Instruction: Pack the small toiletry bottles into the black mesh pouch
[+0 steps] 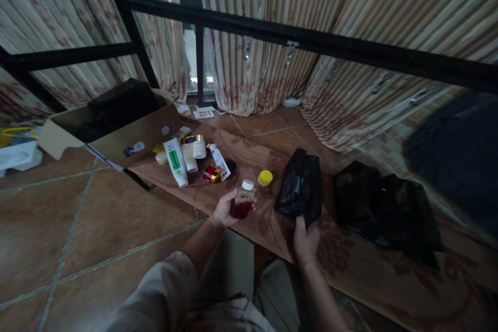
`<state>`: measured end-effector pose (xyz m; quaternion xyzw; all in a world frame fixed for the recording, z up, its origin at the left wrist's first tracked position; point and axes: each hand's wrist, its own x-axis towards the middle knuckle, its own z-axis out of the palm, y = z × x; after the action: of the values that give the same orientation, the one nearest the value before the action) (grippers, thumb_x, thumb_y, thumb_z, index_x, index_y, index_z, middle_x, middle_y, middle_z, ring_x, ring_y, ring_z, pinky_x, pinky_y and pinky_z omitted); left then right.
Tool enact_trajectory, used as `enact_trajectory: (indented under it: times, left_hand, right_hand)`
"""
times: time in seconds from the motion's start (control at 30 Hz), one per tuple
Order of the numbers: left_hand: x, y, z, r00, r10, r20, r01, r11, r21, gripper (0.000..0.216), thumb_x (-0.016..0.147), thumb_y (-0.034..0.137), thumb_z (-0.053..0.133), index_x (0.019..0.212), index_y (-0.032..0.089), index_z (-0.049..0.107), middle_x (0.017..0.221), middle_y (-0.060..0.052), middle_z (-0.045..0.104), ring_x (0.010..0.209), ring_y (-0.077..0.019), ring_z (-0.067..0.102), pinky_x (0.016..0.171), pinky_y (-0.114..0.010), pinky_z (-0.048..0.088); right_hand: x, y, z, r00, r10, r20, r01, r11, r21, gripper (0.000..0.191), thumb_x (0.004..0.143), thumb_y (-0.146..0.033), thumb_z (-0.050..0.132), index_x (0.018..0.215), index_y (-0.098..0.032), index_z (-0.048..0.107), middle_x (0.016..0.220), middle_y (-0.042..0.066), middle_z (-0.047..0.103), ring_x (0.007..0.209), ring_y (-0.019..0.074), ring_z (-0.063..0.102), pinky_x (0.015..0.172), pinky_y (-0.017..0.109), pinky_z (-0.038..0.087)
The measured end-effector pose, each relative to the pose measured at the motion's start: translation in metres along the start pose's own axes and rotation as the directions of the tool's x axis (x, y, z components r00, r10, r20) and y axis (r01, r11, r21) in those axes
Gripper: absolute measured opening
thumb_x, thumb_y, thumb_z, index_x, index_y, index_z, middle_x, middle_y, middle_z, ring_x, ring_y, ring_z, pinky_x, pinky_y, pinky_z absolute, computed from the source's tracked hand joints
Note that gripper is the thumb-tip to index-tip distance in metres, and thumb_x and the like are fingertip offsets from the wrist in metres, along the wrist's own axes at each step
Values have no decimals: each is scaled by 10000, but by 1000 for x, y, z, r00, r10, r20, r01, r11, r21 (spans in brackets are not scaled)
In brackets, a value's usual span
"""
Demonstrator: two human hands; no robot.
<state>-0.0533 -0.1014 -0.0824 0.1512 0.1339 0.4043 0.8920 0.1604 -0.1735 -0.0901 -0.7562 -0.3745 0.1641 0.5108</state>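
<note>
My left hand (pixel 225 209) is wrapped round a small clear bottle (pixel 243 203) with a white cap and dark red liquid in its lower part. The bottle is held nearly upright above the near edge of the cloth-covered bench (pixel 268 228). My right hand (pixel 306 238) grips the near edge of a black plastic bag (pixel 298 187), whose top stands partly open. Some of my right fingers are hidden by the bag. Between the bottle and the bag lies a round yellow-lidded jar (pixel 265 178).
Left on the bench are a white-and-green tube (pixel 176 162), a white jar (pixel 198 147), a red-and-gold jar (pixel 211 174) and a slim white tube (pixel 219 161). Behind them stands a cardboard box (pixel 136 140) holding black plastic. More black bags (pixel 385 207) lie right. A dark rail (pixel 233 18) crosses beyond.
</note>
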Motion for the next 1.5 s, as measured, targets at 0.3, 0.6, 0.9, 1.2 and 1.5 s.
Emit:
enact_trajectory:
  times: [0.3,0.6,0.9,1.2,1.5]
  left_hand:
    - [0,1,4,1000,1,-11,-1,1000,-14,490,773,438,517,1076,63,604,848,-126,659,768,-188,580,809,-349,381]
    - [0,1,5,999,-4,-43,3,1000,-28,478,788,431,499,1068,57,605,839,-130,657,759,-187,586,788,-344,395]
    - [-1,2,7,999,-10,-40,9,1000,-16,490,798,446,484,1072,57,603,839,-130,659,752,-195,591,773,-347,405]
    - [0,3,9,998,-13,-55,11,999,-35,494,814,442,465,1070,42,602,820,-137,655,741,-186,595,766,-335,426]
    - [1,5,8,996,-40,-79,35,998,-54,507,835,457,430,1097,53,592,818,-138,657,712,-181,600,749,-342,451]
  right_hand:
    - [0,-1,-1,1000,4,-4,-4,1000,-28,605,759,-521,485,1138,-61,591,1103,193,634,1114,288,531,895,352,388]
    - [-1,-3,0,1000,-11,-10,11,1000,2,609,758,-515,487,1150,-59,580,1106,185,635,1135,282,519,914,351,381]
    - [-1,-4,-2,1000,24,8,-24,1000,0,609,760,-525,495,1150,-68,587,1131,195,621,1112,292,533,916,368,377]
    - [-1,0,0,1000,21,-8,-21,1000,9,601,750,-523,508,1121,-61,604,1098,194,637,1096,291,543,898,357,385]
    - [-1,-3,-2,1000,24,0,-24,1000,-2,624,756,-529,507,1160,-59,581,1120,200,625,1112,294,533,909,362,379]
